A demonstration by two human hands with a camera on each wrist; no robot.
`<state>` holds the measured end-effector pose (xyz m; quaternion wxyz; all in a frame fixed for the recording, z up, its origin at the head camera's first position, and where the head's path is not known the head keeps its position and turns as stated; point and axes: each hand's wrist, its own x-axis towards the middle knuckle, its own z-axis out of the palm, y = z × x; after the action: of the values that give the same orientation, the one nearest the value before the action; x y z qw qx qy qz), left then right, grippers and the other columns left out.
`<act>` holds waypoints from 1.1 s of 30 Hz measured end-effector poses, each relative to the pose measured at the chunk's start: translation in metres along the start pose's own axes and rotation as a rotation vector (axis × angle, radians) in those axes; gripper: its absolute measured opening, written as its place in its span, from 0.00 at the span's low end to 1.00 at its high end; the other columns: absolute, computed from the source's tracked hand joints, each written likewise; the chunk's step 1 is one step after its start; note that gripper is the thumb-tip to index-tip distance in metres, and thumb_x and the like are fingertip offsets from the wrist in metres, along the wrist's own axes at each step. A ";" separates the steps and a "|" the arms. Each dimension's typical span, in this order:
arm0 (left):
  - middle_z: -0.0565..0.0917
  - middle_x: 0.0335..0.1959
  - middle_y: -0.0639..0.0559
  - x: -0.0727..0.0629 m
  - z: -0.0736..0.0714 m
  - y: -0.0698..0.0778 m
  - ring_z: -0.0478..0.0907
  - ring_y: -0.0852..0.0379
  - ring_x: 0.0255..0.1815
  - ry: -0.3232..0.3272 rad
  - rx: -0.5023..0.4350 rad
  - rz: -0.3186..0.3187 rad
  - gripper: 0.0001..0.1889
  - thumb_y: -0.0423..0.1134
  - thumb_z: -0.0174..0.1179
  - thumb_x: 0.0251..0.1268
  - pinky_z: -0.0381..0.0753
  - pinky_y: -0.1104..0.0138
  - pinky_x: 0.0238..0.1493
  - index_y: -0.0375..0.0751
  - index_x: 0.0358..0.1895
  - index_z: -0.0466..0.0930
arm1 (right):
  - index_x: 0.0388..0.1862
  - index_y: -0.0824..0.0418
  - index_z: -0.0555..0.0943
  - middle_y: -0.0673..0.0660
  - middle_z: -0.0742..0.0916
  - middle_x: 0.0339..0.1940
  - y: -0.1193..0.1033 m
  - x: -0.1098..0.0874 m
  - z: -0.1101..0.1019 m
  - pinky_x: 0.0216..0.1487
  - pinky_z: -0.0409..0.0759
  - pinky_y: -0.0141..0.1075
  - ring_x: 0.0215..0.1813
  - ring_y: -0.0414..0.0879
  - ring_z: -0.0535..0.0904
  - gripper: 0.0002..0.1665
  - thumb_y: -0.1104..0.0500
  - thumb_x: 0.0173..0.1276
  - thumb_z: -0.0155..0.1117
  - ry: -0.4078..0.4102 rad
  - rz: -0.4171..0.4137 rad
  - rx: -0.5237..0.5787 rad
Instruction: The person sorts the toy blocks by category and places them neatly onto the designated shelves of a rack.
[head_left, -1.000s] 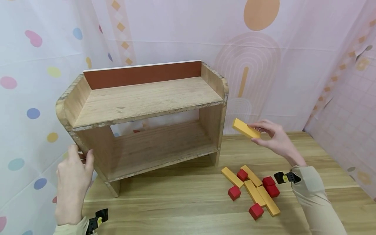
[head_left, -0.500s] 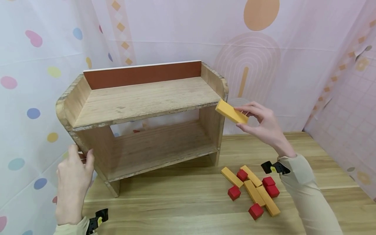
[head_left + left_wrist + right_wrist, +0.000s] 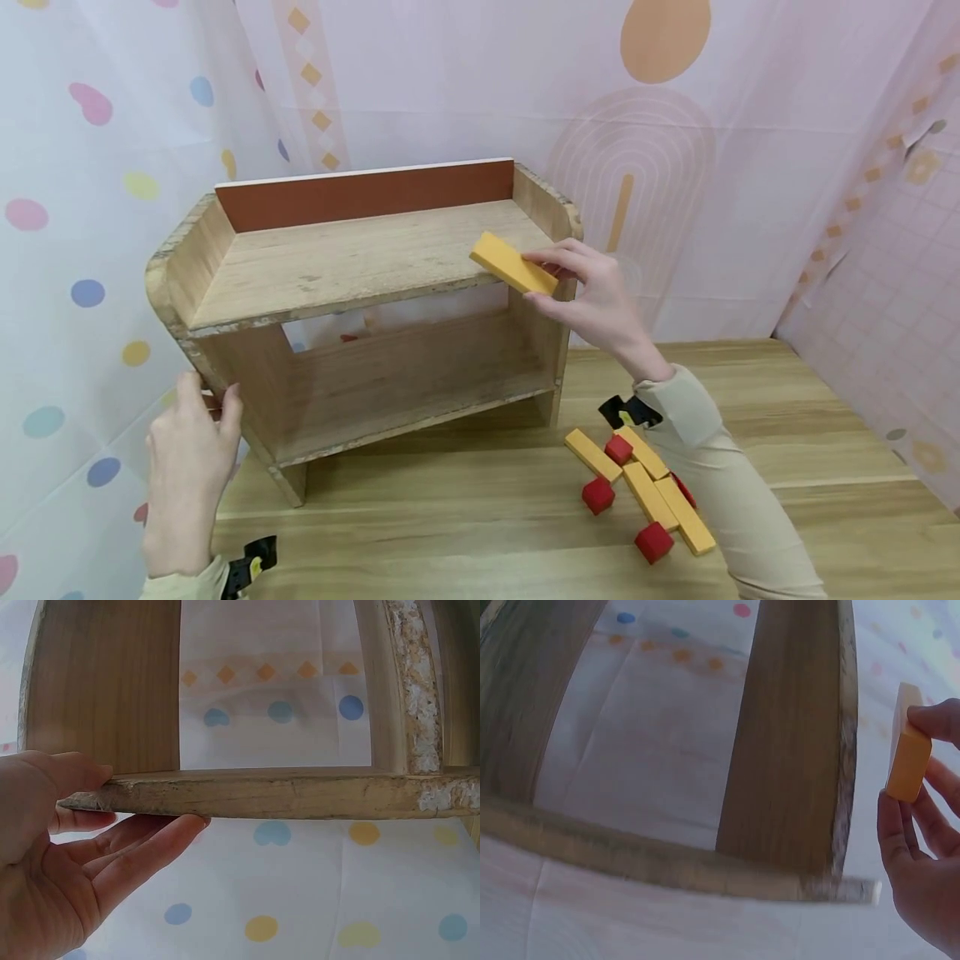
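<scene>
A small two-tier wooden shelf with worn edges and a reddish-brown back strip stands on the table. My left hand grips the edge of its left side panel; in the left wrist view, the thumb lies on one face of the panel and the fingers on the other. My right hand pinches a yellow rectangular block between thumb and fingers. In the head view, that block appears tilted in front of the upper shelf's right end. From the right wrist, the block shows apart from the wood.
Several yellow blocks and red cubes lie in a loose group on the wood-grain table, right of the shelf. My right sleeve hides part of them. Patterned curtains hang behind and at both sides.
My right hand has carried the yellow block leftward and upward, from right of the shelf to in front of its upper tier. My left hand keeps its grip on the side panel.
</scene>
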<state>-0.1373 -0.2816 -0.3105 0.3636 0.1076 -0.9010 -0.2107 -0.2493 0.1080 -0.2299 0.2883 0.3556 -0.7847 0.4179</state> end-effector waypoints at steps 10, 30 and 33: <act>0.80 0.36 0.21 0.000 0.001 -0.002 0.76 0.22 0.31 0.018 -0.010 0.011 0.14 0.35 0.50 0.68 0.71 0.37 0.33 0.25 0.46 0.65 | 0.49 0.64 0.83 0.59 0.86 0.45 -0.020 0.023 0.037 0.42 0.82 0.38 0.43 0.47 0.80 0.21 0.65 0.54 0.70 -0.007 0.016 0.027; 0.80 0.34 0.22 -0.001 -0.002 0.000 0.77 0.26 0.27 0.024 -0.008 0.018 0.13 0.35 0.49 0.68 0.73 0.41 0.26 0.25 0.44 0.65 | 0.42 0.65 0.84 0.58 0.88 0.42 -0.044 0.042 0.090 0.42 0.79 0.25 0.40 0.44 0.82 0.14 0.59 0.59 0.69 0.003 -0.205 -0.103; 0.79 0.34 0.22 0.000 -0.001 0.000 0.77 0.26 0.27 0.014 -0.003 0.010 0.13 0.36 0.49 0.68 0.74 0.42 0.25 0.25 0.45 0.65 | 0.43 0.65 0.84 0.57 0.87 0.45 -0.043 0.039 0.090 0.46 0.79 0.26 0.43 0.44 0.83 0.14 0.57 0.61 0.68 -0.021 -0.300 -0.150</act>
<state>-0.1365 -0.2816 -0.3094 0.3708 0.1041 -0.8988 -0.2094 -0.2515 0.0010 -0.2251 0.3650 0.4505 -0.7547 0.3070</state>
